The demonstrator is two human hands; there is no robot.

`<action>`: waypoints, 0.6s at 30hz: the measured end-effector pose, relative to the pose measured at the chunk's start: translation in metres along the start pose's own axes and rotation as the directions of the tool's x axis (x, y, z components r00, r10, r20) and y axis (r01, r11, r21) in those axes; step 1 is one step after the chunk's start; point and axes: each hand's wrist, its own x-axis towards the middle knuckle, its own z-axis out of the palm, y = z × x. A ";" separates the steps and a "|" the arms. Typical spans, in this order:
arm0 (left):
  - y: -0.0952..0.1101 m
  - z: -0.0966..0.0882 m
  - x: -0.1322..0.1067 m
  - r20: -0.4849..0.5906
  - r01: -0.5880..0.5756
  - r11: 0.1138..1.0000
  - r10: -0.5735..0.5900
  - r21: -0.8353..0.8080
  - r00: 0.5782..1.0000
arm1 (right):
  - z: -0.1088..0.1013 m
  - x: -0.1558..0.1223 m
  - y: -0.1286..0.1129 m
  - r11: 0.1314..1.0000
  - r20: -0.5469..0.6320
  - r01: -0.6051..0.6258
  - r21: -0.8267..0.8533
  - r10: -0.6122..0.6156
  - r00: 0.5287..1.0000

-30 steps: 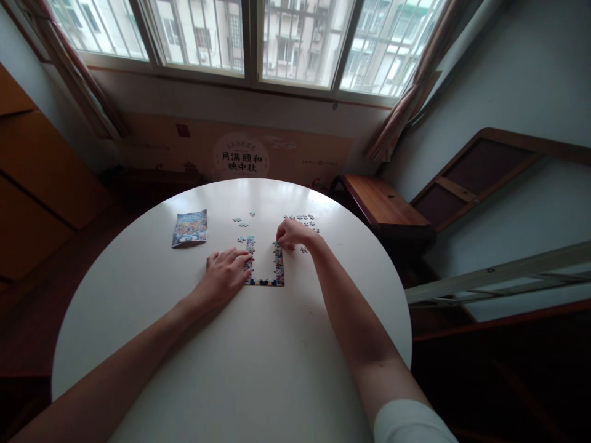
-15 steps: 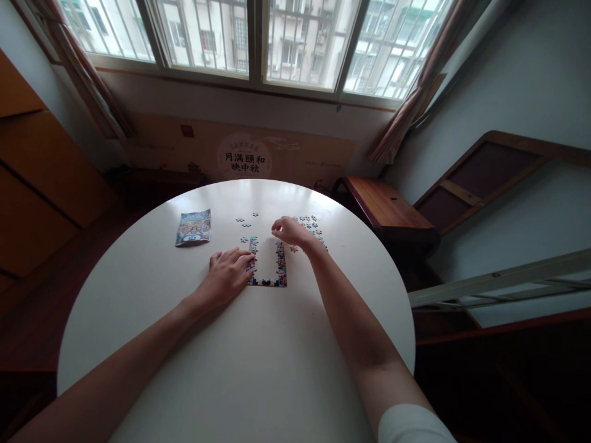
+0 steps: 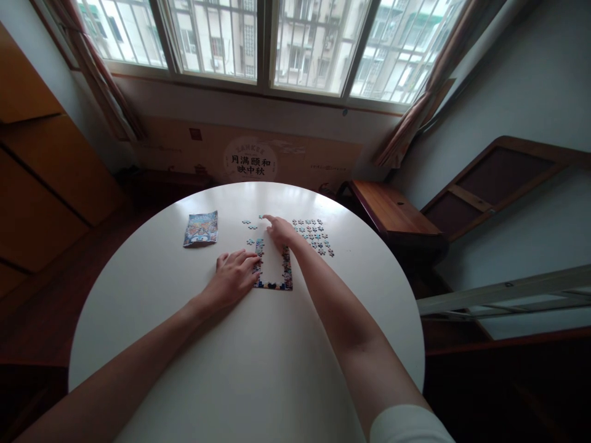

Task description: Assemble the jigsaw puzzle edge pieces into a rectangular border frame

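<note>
A partly joined jigsaw puzzle (image 3: 273,285) lies on the white table, its joined pieces forming a left side, a near side and a right side around bare tabletop. My left hand (image 3: 234,274) rests flat with fingers spread, fingertips on the puzzle's left side. Beyond the puzzle, my right hand (image 3: 279,231) reaches out with its index finger stretched to a loose puzzle piece (image 3: 261,216), the other fingers curled. Several loose pieces, one a light-blue puzzle piece (image 3: 251,242), lie left of that fingertip. Rows of loose puzzle pieces (image 3: 316,236) spread right of my right hand.
A crumpled picture sheet or bag (image 3: 201,229) lies at the table's left. The round white table (image 3: 221,381) has its far edge near a printed wall panel (image 3: 295,147). A wooden bench (image 3: 390,206) stands beyond the table's right edge.
My right hand has moved left and a little farther out, its index finger now extended onto a loose piece. My left hand stays on the puzzle's left side. The view has shifted slightly.
</note>
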 end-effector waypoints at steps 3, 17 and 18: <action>-0.001 0.001 0.000 0.000 0.001 1.000 -0.001 0.000 1.000 | -0.001 0.008 -0.006 0.995 0.016 -0.089 -0.033 0.089 0.996; 0.002 -0.003 0.000 0.002 -0.012 1.000 0.012 -0.008 1.000 | -0.015 -0.020 -0.009 0.993 0.021 -0.103 -0.051 0.104 0.994; 0.001 -0.002 0.000 0.001 -0.014 1.000 0.014 -0.007 1.000 | -0.017 -0.025 -0.007 0.993 0.021 -0.108 -0.039 0.109 0.994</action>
